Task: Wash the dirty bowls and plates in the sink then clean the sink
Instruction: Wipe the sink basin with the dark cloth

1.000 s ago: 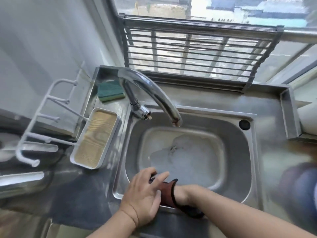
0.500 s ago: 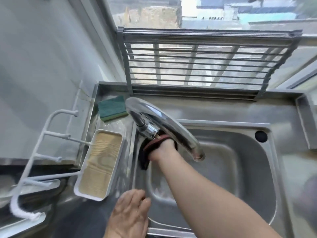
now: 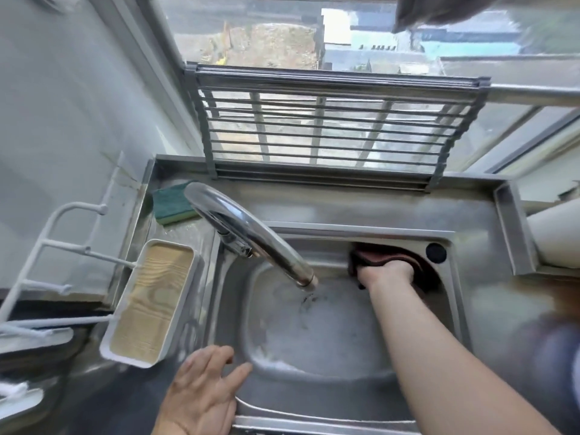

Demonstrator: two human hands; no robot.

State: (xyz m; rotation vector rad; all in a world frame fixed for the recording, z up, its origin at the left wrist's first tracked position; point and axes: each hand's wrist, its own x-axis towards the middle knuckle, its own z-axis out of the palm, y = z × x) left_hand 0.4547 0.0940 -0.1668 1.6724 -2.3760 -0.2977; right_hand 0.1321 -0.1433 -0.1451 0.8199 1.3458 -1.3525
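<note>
Two hands in view. Your right hand [image 3: 387, 273] grips the dark scrub cloth [image 3: 381, 257] against the sink [image 3: 452, 296] back wall at about 1 o'clock, just beside the overflow hole [image 3: 436, 253], presumably to scour that corner. Your left hand [image 3: 204, 394], fingers spread and holding nothing, rests on the rim at 7 o'clock, likely bracing you. Suds cover the basin floor; no dishes visible.

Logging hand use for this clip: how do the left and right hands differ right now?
The left hand rests open, fingers spread, on the sink's near rim; the right hand reaches to the far wall. The left holds nothing; the right presses a dark red cloth there. Both are bare.
</note>
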